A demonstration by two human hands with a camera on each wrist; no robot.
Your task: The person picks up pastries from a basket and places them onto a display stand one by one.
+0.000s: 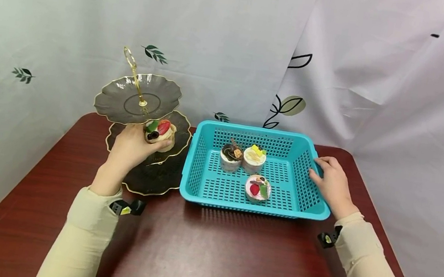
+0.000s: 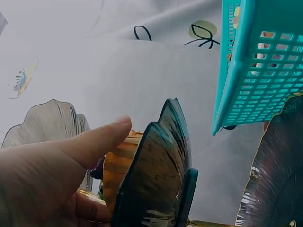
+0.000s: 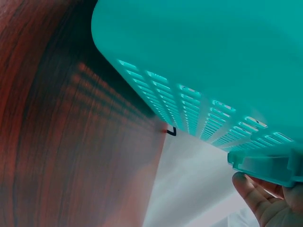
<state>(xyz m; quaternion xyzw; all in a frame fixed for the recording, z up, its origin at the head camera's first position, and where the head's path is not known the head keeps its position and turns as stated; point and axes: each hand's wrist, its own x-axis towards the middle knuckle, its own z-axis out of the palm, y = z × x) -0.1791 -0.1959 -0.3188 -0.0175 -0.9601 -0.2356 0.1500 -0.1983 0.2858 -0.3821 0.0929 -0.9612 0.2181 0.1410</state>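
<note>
My left hand [image 1: 129, 148] holds a small fruit tart [image 1: 167, 133], topped with a red strawberry slice, a green piece and dark berries, over the middle tier of a tiered cake stand [image 1: 112, 102]. The left wrist view shows my thumb along the tart's ribbed golden side [image 2: 122, 165], right by the tier's wavy edge; the fingertips are mostly hidden. At the right end of the turquoise plastic basket [image 1: 244, 207], my right hand [image 1: 334, 187] grips the rim, thumb on the inner side. Fingers [image 3: 255, 196] show under that rim in the right wrist view.
Inside the basket sit three small dessert cups: a chocolate-topped one [image 1: 231, 160], one with yellow fruit [image 1: 254, 159] and one with a raspberry [image 1: 257, 191]. The stand's gold handle [image 1: 136, 82] rises above its top tier. A pale curtain [image 1: 217, 41] hangs behind the dark red table [image 1: 215, 258].
</note>
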